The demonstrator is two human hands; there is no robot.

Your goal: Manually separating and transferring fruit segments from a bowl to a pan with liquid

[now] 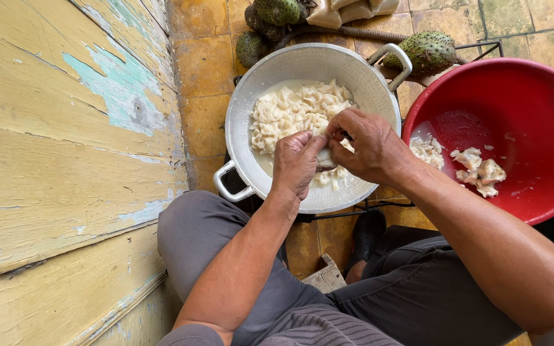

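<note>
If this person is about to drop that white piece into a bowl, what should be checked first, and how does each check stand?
1. Both hands on the white pulp piece, left hand and right hand: ok.
2. Piece held over the metal pot: ok.
3. Pot has room beside the pulp heap: ok.
4. Red basin close by the right hand: ok.
5. Seeds all out of the piece: cannot tell, fingers hide it.
6. Spiky green fruits lie beyond the pot, out of the way: ok.
</note>
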